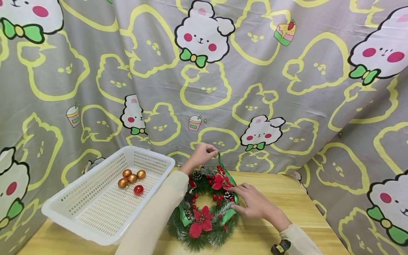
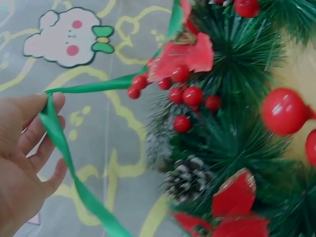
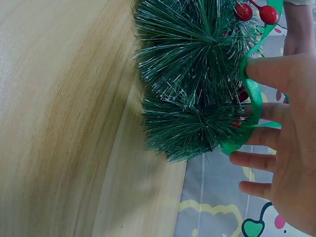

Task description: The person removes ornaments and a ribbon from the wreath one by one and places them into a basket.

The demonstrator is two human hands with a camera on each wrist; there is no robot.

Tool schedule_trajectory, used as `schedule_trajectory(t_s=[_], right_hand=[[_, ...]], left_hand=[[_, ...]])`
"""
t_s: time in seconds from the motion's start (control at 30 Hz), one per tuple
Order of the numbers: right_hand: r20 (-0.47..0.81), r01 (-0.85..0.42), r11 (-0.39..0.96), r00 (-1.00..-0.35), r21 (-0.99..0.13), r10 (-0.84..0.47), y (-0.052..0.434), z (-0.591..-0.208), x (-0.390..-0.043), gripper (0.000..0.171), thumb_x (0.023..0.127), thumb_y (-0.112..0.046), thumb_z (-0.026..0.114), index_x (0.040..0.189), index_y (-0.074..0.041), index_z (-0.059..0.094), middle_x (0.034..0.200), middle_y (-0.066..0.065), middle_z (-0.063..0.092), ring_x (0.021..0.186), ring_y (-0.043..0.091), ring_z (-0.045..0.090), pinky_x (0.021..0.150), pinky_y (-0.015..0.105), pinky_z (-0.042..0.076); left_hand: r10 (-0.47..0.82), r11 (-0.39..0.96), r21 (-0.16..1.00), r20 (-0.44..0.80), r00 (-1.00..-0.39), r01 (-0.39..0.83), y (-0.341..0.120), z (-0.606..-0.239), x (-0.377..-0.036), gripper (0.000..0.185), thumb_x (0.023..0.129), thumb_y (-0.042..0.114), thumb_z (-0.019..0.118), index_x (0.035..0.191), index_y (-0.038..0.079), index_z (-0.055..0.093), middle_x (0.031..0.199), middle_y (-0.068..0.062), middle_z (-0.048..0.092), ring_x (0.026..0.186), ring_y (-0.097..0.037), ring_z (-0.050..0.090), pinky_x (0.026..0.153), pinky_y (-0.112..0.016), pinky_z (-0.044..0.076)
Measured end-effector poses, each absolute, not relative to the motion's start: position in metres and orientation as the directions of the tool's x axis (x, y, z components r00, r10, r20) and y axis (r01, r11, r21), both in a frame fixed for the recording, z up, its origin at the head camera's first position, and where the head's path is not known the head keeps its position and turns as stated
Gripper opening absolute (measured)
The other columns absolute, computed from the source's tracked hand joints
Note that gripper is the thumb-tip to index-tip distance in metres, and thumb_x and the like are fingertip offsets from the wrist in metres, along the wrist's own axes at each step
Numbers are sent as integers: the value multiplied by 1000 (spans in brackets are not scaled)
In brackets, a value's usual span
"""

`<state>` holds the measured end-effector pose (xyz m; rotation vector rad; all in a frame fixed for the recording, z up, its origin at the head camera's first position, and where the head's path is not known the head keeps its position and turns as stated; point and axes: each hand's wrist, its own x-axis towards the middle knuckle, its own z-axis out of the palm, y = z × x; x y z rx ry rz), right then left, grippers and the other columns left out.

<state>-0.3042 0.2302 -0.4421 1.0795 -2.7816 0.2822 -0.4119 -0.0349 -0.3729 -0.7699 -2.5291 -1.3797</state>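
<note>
A green wreath (image 1: 216,238) with red poinsettias (image 1: 201,222), red berries and frosted pine cones lies on the wooden table. Green satin ribbon (image 1: 229,176) runs along its right side and rises from the far edge. My left hand (image 1: 204,154) pinches that ribbon between thumb and forefinger, above the wreath's far side. In the left wrist view the ribbon (image 2: 98,87) bends sharply at the fingertips, its tail hanging down. My right hand (image 1: 253,202) rests at the wreath's right edge, fingers extended. The right wrist view has its thumb and fingers (image 3: 264,160) touching the ribbon (image 3: 253,94) there.
Left of the wreath stands a white plastic basket (image 1: 79,232) holding several gold balls (image 1: 132,178) and one red ball (image 1: 138,190). A grey curtain (image 1: 216,85) with cartoon rabbits hangs behind the table (image 1: 306,216). A black device (image 1: 280,247) sits at the right wrist.
</note>
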Motion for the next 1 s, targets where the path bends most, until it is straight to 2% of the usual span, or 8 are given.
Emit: schedule_trajectory(t_s=[0.17,0.37,0.6,1.0], right_hand=[[207,-679,724,-731,-123,-650,230,-442,-304,58,97,-57,60,142,-20,58,125,-2,63,114,20,57,97,51,48],[206,-680,724,-730,-115,-652,231,-444,-304,58,98,-57,59,142,-20,58,126,-1,64,116,22,57,98,51,48],[210,-689,717,-720,-106,-661,231,-440,-303,57,97,-55,61,142,-19,58,127,0,65,118,24,57,98,53,48],[235,-706,706,-696,-54,-678,229,-434,-303,54,94,-48,68,138,-17,62,127,-1,67,118,23,57,99,53,47]], left_hand=[[363,429,738,388,-847,521,-44,-358,-410,19,101,12,64,106,0,78,98,-19,77,86,-32,72,68,-23,50],[350,441,740,379,-857,508,-57,-343,-405,19,100,16,66,108,4,79,97,-13,78,82,-14,72,76,-25,55],[387,493,700,356,-851,517,-72,-327,-396,19,101,16,65,107,4,79,99,-14,78,83,-17,72,75,-30,56],[364,520,670,387,-847,530,-80,-310,-389,18,100,17,67,106,5,79,94,-9,78,82,-17,71,75,-30,56]])
